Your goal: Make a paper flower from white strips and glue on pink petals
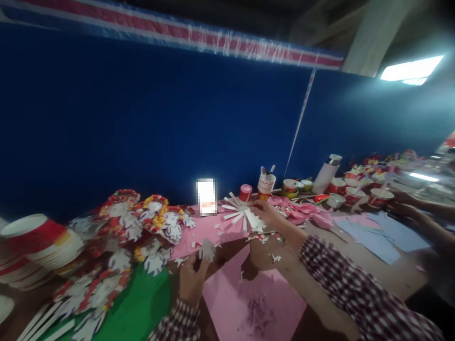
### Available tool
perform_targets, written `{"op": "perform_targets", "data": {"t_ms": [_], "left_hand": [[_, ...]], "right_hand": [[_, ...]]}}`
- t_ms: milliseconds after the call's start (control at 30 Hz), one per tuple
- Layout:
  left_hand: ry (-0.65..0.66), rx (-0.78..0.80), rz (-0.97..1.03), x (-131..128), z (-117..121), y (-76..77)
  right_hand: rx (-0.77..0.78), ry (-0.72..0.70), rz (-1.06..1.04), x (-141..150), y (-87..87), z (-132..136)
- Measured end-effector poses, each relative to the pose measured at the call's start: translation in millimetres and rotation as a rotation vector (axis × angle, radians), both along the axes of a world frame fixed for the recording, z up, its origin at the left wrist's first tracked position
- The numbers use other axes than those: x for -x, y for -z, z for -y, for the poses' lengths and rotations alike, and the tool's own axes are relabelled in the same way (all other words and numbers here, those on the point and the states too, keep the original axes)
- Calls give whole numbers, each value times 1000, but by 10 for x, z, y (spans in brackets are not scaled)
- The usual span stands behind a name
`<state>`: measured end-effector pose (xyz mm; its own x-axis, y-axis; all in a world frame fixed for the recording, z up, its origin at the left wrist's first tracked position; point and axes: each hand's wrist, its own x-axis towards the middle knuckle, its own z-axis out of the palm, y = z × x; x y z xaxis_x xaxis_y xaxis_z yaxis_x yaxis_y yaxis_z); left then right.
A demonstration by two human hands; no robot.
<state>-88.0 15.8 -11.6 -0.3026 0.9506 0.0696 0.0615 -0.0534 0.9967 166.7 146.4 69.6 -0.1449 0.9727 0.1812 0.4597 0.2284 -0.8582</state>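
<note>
Low in the middle, my left hand (191, 280) pinches a small grey-white paper cutout (208, 250) between thumb and fingers. My right hand (267, 215) reaches farther out, its fingers curled at the edge of a fan of white paper strips (239, 217); the fingertips are partly hidden. Under the fan lies pink paper (209, 229). A second pink sheet (254, 300) with dark scribbles lies close to me, between my forearms. Left of my left hand are several white figure cutouts (174, 226) with red and yellow curled trim, some over a green sheet (142, 303).
Stacked paper cups (39, 246) lean at the left. Behind the fan stand a red cup (245, 192) and a cup stack (266, 185). A thermos (326, 174) stands farther right. Another person's hands (405, 208) are near blue sheets (386, 232). A blue wall (159, 118) bounds the table.
</note>
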Motion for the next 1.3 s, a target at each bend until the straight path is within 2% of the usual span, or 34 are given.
{"op": "perform_targets", "data": {"t_ms": [100, 200, 367, 600, 700, 767, 833, 933, 1033, 1100, 1200, 1300], "left_hand": [[52, -32, -21, -21, 17, -6], [46, -20, -15, -28, 19, 12], [76, -27, 39, -43, 14, 13], [90, -15, 121, -83, 29, -54], [78, -8, 137, -88, 36, -65], [64, -10, 133, -82, 43, -69], [60, -15, 127, -69, 46, -70], [76, -20, 121, -41, 34, -47], [77, 1, 100, -22, 4, 9], [82, 8, 75, -21, -10, 48], [63, -12, 40, -27, -11, 84], [65, -6, 10, -17, -12, 102]], "right_hand": [[-23, -291, 82, 479, 30, 319], [-61, -430, 120, 848, 61, 550], [-112, -451, 227, 1029, 80, 586], [-33, -434, 219, 1060, 187, 560], [-45, -412, 196, 1035, 228, 537], [-80, -380, 205, 936, 188, 469], [-137, -316, 225, 731, 56, 333], [-215, -129, 214, 222, -315, 6], [-251, 247, 211, -380, -761, -372], [-299, 506, 261, -707, -986, -594], [-210, 719, 397, -962, -1112, -833], [-86, 791, 516, -961, -1048, -963]]}}
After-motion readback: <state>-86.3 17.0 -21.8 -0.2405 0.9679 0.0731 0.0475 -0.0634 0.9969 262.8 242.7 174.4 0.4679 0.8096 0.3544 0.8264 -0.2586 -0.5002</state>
